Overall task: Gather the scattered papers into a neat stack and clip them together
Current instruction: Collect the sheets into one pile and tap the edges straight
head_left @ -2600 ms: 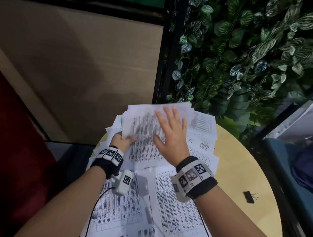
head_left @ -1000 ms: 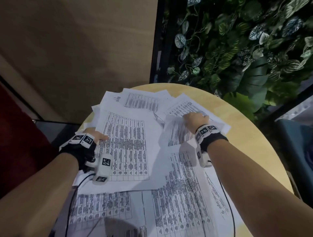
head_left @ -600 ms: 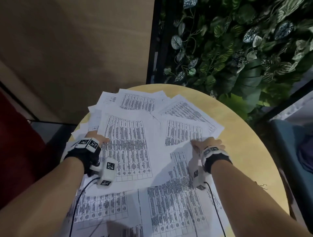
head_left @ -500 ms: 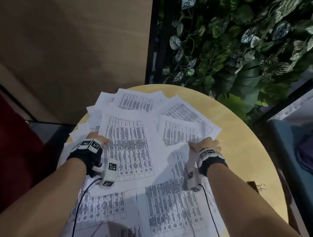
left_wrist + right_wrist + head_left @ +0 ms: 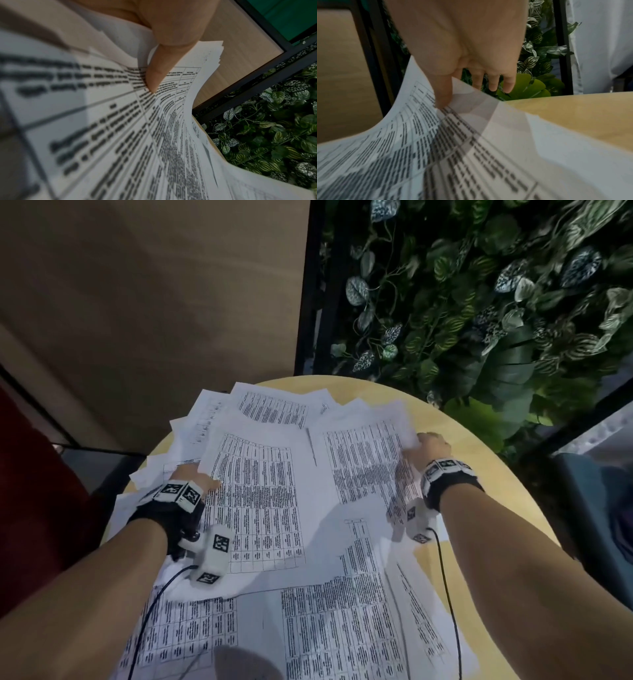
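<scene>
While printed papers (image 5: 260, 508) sprawl across the round bench (image 5: 479, 446), the left hand (image 5: 191, 479) pinches a sheaf's left edge and the right hand (image 5: 430, 446) pinches a lifted sheet (image 5: 436, 135).

I count two hands: my left hand (image 5: 191, 479) and my right hand (image 5: 430, 446). One round worktop (image 5: 486, 474). The printed sheets (image 5: 260, 498) overlap too much to count exactly; at least eight show.

black wristbands (image 5: 164, 515) with white tag-marked camera blocks
</scene>
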The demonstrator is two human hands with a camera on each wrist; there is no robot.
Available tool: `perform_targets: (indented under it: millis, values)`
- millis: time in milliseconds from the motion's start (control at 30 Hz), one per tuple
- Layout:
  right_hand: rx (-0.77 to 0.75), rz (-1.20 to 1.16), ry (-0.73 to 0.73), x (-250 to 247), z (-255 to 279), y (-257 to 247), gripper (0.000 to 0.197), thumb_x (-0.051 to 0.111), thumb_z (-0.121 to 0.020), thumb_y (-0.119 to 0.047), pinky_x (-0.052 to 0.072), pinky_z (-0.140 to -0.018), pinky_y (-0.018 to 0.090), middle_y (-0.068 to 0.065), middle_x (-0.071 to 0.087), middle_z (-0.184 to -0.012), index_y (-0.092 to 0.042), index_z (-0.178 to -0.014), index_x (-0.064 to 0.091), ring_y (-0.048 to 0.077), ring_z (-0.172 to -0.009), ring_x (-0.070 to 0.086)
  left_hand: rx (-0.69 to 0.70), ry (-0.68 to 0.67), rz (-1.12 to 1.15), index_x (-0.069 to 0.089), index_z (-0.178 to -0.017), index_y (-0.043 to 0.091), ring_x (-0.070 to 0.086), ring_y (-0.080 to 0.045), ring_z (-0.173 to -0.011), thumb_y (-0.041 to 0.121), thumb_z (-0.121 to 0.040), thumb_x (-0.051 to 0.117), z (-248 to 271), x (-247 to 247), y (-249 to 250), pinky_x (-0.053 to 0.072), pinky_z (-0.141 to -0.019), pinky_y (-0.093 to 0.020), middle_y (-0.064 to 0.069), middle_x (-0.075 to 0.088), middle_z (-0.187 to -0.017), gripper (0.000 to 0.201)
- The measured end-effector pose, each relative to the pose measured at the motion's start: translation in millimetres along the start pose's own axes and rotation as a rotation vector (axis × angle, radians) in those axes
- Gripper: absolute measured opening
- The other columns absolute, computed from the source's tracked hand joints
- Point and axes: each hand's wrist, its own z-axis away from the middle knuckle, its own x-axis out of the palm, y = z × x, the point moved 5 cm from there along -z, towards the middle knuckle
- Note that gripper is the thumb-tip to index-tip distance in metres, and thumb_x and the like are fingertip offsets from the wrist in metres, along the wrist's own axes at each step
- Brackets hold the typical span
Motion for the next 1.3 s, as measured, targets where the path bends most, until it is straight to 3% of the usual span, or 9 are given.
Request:
perform_targets:
  millis: [100,300,433,600,733,900,1067,1200,1300]
  values:
    - [-0.002,0.185,-0.135,22.1,-7.0,4.9,0.057,0.059,-0.085,-0.044,0.03,-0.11,0.046,0.016,0.03,-0.147,-0.011,-0.131,0.049,0.038,-0.133,0.032,0.02,0.0,0.006,0.055,-0.118,-0.011,0.056,-0.042,-0.111,0.008,-0.082,0.067,-7.6,1.8,-1.5,0.041,-0.098,-0.045,-0.027,0.058,-0.122,0.042]
    - [0.204,-0.026,-0.15,28.9,-1.2,25.0,0.098,0.077,-0.064,-0.053,0.046,-0.091,0.046,0.015,0.042,-0.134,-0.012,-0.139,0.029,0.036,-0.115,0.051,-0.054,-0.027,-0.074,0.057,-0.108,-0.012,0.053,-0.042,-0.116,0.015,-0.086,0.064,-11.7,9.6,-10.8,0.041,-0.098,-0.043,-0.032,0.054,-0.126,0.036]
    - [0.144,0.072,-0.208,28.1,8.7,18.4,0.062,0.077,-0.056,-0.055,0.055,-0.072,0.038,0.01,0.068,-0.081,-0.006,-0.091,0.063,0.027,-0.075,0.064,-0.071,-0.038,-0.093,0.047,-0.129,-0.008,0.049,-0.037,-0.123,0.019,-0.087,0.063,-4.8,10.4,-9.3,0.038,-0.105,-0.04,-0.023,0.049,-0.135,0.053]
    - [0.048,0.005,-0.175,20.5,22.0,9.2,0.031,0.074,-0.064,-0.021,0.048,-0.062,0.03,0.011,0.066,-0.087,-0.006,-0.089,0.062,0.026,-0.072,0.059,-0.058,-0.027,-0.054,0.052,-0.123,-0.008,0.055,-0.035,-0.111,0.019,-0.086,0.063,1.0,7.0,-9.8,0.042,-0.096,-0.038,-0.023,0.055,-0.127,0.047]
    - [0.049,-0.107,0.107,-35.5,44.1,10.5,0.008,0.06,-0.079,-0.011,0.044,-0.062,0.032,0.017,0.065,-0.086,-0.006,-0.084,0.059,0.034,-0.079,0.061,-0.078,-0.025,0.005,0.049,-0.123,-0.013,0.053,-0.032,-0.1,0.017,-0.087,0.062,14.4,-4.0,-13.2,0.04,-0.092,-0.038,-0.023,0.054,-0.11,0.049]
    - [0.03,-0.321,0.488,-113.6,98.4,1.4,0.023,0.056,-0.088,-0.024,0.048,-0.081,0.039,0.019,0.067,-0.104,-0.008,-0.104,0.062,0.037,-0.099,0.061,-0.125,-0.05,-0.045,0.036,-0.137,-0.008,0.041,-0.034,-0.131,0.019,-0.09,0.058,44.1,-20.8,-27.4,0.032,-0.108,-0.038,-0.021,0.039,-0.144,0.059]
    - [0.099,-0.863,0.636,-143.7,151.9,9.5,0.034,0.071,-0.077,-0.03,0.051,-0.088,0.042,0.008,0.065,-0.098,-0.008,-0.102,0.063,0.022,-0.09,0.06,-0.131,-0.065,-0.081,0.041,-0.134,-0.006,0.041,-0.032,-0.131,0.024,-0.09,0.058,68.0,-27.7,-46.5,0.033,-0.11,-0.037,-0.021,0.04,-0.144,0.056]
    - [0.343,-1.251,0.351,-95.8,190.5,27.2,0.043,0.069,-0.082,-0.012,0.048,-0.058,0.018,0.011,0.064,-0.1,0.006,-0.118,0.056,0.014,-0.087,0.05,-0.17,-0.109,-0.112,0.038,-0.136,-0.005,0.044,-0.033,-0.13,0.024,-0.088,0.061,75.4,-22.5,-65.5,0.035,-0.108,-0.037,-0.019,0.04,-0.144,0.061]
    - [0.485,-1.111,0.234,-56.3,215.5,48.5,0.049,0.065,-0.085,-0.027,0.042,-0.07,0.021,0.016,0.061,-0.124,0.001,-0.124,0.056,0.02,-0.092,0.058,-0.171,-0.131,-0.168,0.044,-0.132,-0.005,0.048,-0.032,-0.125,0.024,-0.09,0.059,79.9,-17.7,-79.6,0.038,-0.104,-0.036,-0.018,0.047,-0.14,0.054]
